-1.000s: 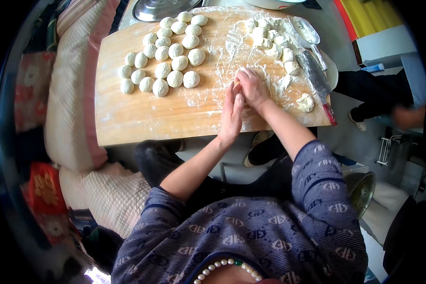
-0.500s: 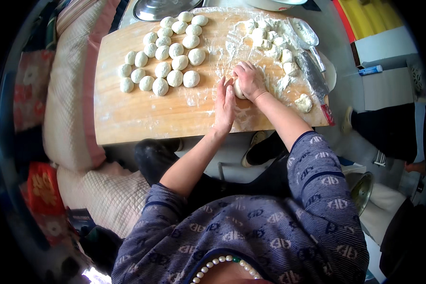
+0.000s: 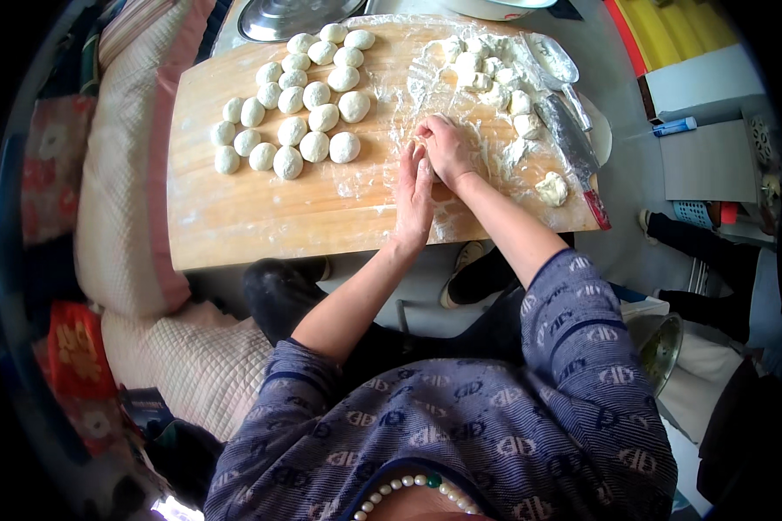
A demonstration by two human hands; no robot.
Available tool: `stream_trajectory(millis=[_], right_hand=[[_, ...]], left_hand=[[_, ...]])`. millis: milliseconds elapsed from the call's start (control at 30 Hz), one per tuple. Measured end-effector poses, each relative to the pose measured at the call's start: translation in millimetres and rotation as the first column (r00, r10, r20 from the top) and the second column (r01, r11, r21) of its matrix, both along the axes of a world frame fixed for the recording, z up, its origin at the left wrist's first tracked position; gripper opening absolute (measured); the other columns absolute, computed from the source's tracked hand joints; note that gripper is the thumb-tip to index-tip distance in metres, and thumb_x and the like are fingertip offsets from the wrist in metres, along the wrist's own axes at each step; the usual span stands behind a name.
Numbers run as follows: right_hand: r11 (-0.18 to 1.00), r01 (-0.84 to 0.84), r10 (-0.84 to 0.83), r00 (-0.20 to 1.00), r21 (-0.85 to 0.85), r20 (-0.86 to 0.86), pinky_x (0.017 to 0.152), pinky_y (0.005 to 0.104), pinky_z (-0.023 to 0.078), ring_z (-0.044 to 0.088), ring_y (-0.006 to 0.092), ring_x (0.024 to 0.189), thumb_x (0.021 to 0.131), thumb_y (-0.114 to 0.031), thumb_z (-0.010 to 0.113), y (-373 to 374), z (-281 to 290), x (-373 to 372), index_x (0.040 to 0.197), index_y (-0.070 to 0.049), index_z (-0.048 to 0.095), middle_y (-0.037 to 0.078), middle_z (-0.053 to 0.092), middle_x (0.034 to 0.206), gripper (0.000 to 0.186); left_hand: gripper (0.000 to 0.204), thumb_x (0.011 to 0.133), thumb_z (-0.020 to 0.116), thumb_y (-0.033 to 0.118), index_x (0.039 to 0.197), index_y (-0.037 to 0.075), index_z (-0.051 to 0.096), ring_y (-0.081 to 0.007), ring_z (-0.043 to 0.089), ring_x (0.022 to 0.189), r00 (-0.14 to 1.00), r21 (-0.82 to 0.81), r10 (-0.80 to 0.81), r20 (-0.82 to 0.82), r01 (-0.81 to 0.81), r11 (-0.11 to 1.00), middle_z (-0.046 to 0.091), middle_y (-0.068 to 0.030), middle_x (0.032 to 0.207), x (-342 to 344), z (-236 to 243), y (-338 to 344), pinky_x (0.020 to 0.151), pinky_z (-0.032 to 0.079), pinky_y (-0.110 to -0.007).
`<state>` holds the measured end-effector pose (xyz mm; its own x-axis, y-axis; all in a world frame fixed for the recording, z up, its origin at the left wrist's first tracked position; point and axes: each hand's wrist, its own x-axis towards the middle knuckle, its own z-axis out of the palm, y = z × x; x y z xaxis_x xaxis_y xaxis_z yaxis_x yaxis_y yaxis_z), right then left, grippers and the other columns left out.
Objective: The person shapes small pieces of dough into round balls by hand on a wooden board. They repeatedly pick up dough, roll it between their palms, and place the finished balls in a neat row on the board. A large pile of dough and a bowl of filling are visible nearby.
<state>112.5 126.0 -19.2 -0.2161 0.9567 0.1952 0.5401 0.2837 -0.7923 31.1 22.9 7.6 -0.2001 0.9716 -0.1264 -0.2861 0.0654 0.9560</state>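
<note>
Hands pressed together, left hand (image 3: 413, 195) against right hand (image 3: 446, 149), over the floured patch of the wooden board (image 3: 261, 213); whether dough sits between the palms cannot be told. Smooth round dough balls (image 3: 297, 108) lie in rows to the left. Rough-cut dough pieces (image 3: 488, 74) are heaped beyond, near a cleaver (image 3: 569, 143) at right.
</note>
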Motion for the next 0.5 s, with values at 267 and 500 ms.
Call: stream_trajectory(millis=[267, 500], right_hand=[[0.941, -0.217, 0.162, 0.962, 0.258, 0.219, 0.079, 0.0427, 0.046, 0.058, 0.0354, 0.09, 0.085, -0.007, 0.052, -2.9, 11.4, 9.7, 0.079, -0.005, 0.055, 0.017, 0.06, 0.089, 0.007], [0.996, -0.015, -0.002, 0.981, -0.086, -0.196, 0.074, 0.0373, 0.049, 0.06, 0.0287, 0.085, 0.085, -0.011, 0.055, -33.7, -6.7, -3.7, 0.089, -0.002, 0.059, 0.013, 0.06, 0.087, 0.011]], left_hand=[[0.059, 0.105, 0.04, 0.034, 0.149, -0.002, 0.026, -0.0279, 0.036, 0.138, 1.0, -0.026, -0.018, 0.025, 0.018, 0.999, 0.036, -0.0215, 0.149, -8.3, 4.6, -4.9, 0.114, 0.028, -0.037], [0.054, 0.106, 0.041, 0.032, 0.148, 0.0, 0.03, -0.0234, 0.032, 0.139, 0.979, -0.058, 0.033, 0.199, -0.022, 0.998, 0.037, -0.0145, 0.15, 6.2, 16.1, -3.8, 0.116, 0.024, -0.034]])
